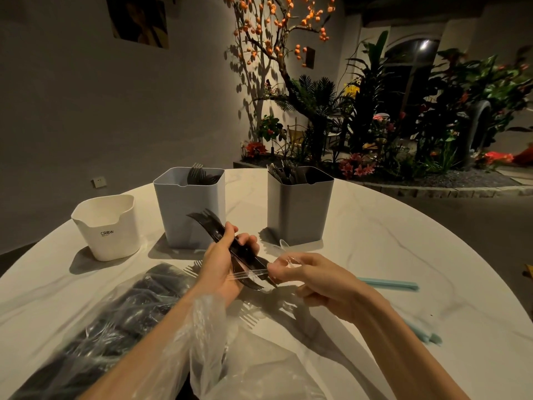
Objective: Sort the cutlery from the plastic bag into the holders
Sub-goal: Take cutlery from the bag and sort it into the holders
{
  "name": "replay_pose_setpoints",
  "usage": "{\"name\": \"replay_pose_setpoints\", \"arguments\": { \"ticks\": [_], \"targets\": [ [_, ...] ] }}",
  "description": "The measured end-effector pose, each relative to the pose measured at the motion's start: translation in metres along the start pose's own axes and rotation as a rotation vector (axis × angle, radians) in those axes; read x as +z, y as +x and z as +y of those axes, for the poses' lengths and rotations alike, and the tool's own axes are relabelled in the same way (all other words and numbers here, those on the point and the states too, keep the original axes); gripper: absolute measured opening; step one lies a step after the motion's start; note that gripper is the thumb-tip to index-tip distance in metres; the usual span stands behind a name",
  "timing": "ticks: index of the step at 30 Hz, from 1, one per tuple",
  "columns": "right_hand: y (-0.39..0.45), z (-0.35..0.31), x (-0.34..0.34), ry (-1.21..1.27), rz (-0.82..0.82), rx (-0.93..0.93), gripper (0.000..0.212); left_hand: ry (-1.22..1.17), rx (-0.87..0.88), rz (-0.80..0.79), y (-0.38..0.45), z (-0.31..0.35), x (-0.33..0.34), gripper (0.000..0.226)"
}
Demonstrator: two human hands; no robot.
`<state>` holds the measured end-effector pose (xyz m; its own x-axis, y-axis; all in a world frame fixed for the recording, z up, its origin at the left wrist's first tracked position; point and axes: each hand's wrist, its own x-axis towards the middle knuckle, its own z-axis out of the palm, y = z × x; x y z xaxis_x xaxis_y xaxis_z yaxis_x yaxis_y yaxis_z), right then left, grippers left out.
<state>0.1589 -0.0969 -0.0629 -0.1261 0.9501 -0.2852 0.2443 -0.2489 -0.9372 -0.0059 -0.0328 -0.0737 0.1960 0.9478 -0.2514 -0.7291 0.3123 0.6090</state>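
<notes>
Nearest me the plastic bag (95, 327) sprawls over the table (389, 241), still heavy with dark cutlery, its mouth draped across my left forearm. Just beyond, my left hand (222, 267) has its fingers wrapped round a bundle of black forks (230, 243), tines angled up and left, while my right hand (314, 281) pinches a clear plastic utensil (284, 249) between thumb and fingertips, touching the bundle's lower end. Farther out stand the white holder (106, 226), the light grey holder (191, 209) with forks inside and the dark grey holder (298, 206) also stocked.
</notes>
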Motion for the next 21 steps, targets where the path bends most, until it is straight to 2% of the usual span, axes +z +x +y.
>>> {"name": "replay_pose_setpoints", "arguments": {
  "ticks": [4,7,12,21],
  "targets": [
    [-0.001,-0.001,0.003,0.114,-0.081,0.018,0.024,0.007,0.015,-0.015,0.002,-0.001,0.000,0.020],
    [0.000,-0.001,0.006,0.184,-0.051,0.028,0.022,-0.053,0.014,-0.029,0.002,0.000,0.000,0.019],
    [-0.005,-0.007,-0.008,0.133,0.025,0.034,0.026,-0.058,0.027,-0.108,-0.004,-0.001,0.001,0.021],
    [-0.018,-0.005,-0.043,0.039,0.121,0.043,0.019,0.061,0.183,-0.090,0.003,-0.004,-0.002,0.023]
  ]
}}
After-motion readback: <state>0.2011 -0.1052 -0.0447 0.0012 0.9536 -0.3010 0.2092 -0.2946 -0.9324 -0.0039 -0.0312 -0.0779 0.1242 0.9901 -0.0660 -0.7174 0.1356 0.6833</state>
